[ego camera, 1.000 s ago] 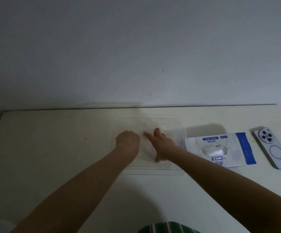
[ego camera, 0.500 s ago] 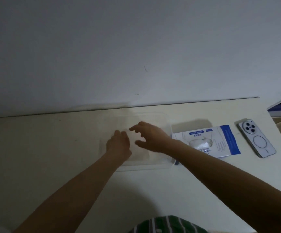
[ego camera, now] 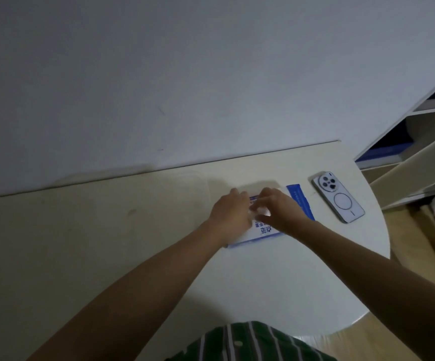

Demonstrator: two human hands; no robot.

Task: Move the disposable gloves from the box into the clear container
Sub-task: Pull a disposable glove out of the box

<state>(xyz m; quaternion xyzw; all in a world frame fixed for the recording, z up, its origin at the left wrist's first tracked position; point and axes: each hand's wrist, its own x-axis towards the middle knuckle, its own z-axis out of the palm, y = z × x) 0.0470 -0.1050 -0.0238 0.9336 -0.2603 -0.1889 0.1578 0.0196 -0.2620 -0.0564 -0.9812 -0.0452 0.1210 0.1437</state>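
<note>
Blue-white box (ego camera: 263,232) on table (ego camera: 101,230), right hand (ego camera: 282,212) pinching a glove (ego camera: 261,212) at its opening, left hand (ego camera: 230,212) alongside, grip unclear, phone (ego camera: 338,196) nearby

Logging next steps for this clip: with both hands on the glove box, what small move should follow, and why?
Probably pinch a glove and draw it out of the box. Both the left hand and right hand are bunched over its opening, hiding any grip, and the clear container lies just to its left.

Left grip (ego camera: 230,212) and right grip (ego camera: 281,212) meet atop the blue-and-white glove box (ego camera: 263,232) on the tabletop (ego camera: 107,243); a phone (ego camera: 338,197) lies nearby.
</note>
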